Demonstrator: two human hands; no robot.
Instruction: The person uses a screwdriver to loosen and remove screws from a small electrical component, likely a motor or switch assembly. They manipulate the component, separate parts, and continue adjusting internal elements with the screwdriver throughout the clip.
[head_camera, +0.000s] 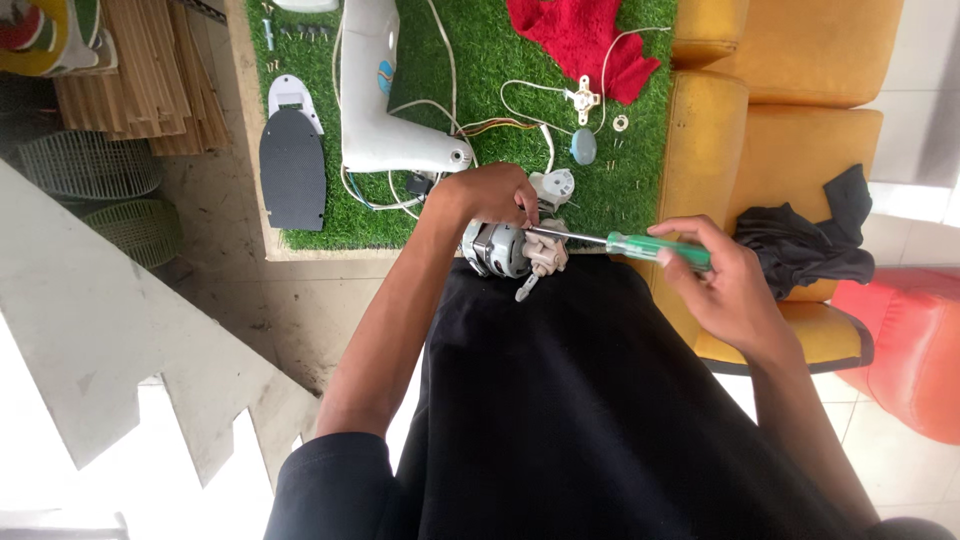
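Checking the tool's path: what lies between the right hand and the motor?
In the head view, only the screwdriver spans from the right hand to the motor, over black cloth.

A: What's sitting past the hands?
B: Green turf mat (620, 190) covering a table, yellow chairs (800, 150) standing to the right.
A: Floor?
B: Grey concrete (260, 310) showing at left, daylight glaring bottom left.
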